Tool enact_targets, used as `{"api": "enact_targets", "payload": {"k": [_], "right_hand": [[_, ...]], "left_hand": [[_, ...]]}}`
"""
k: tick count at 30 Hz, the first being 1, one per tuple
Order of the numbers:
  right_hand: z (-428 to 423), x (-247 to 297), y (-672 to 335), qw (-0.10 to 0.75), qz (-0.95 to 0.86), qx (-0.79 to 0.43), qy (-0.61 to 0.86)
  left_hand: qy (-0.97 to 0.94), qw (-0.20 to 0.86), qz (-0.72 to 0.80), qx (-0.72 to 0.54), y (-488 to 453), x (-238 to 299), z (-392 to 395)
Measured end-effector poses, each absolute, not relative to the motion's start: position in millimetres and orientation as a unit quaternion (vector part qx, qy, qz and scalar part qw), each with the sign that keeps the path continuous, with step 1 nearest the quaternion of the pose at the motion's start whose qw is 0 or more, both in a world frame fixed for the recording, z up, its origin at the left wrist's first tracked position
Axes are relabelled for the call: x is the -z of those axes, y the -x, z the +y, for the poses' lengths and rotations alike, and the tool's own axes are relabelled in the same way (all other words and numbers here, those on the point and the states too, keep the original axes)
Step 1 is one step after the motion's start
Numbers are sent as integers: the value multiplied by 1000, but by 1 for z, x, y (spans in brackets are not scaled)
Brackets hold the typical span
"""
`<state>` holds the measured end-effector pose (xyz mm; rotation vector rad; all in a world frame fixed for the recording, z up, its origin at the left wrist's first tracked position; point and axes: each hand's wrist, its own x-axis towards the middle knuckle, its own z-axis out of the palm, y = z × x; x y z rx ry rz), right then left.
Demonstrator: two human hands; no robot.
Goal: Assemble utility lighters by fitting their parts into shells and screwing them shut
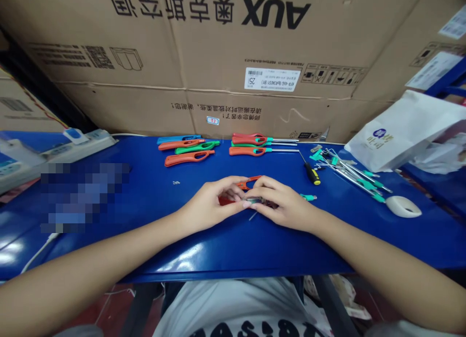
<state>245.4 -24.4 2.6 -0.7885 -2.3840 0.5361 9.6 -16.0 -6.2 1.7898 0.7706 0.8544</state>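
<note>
Blue tabletop (269, 252) lies beneath both hands: the left hand (211, 202) grips an orange casing (243, 185), its long axis slanting forward-right from that palm toward the right hand (286, 201), which pinches a small part (254, 200).

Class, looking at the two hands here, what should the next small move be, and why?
Probably steady the orange casing with the left hand while the right hand settles the small part: both hands' fingertips gather at that part, and the screwdriver lies apart on the table, so finger work seems to come first.
</note>
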Motion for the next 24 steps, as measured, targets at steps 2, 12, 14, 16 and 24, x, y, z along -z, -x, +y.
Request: {"api": "enact_targets", "payload": {"k": [2, 12, 14, 16, 24], "right_hand": [[-23, 0, -245, 296, -889, -210, 281], [-22, -4, -247, 353, -830, -257, 346], [-21, -9, -248, 367, -814, -273, 357], [-19, -18, -246, 368, -811, -285, 355], [-23, -43, -227, 301, -875, -204, 319]], "left_hand": [[-708, 522, 321, -352, -11, 9, -16], [-626, 606, 339, -355, -8, -2, -13], [-621, 601, 353, -358, -8, -7, -13], [-610, 609, 361, -356, -8, -12, -13], [-595, 694, 329, -236, -3, -20, -10]]}}
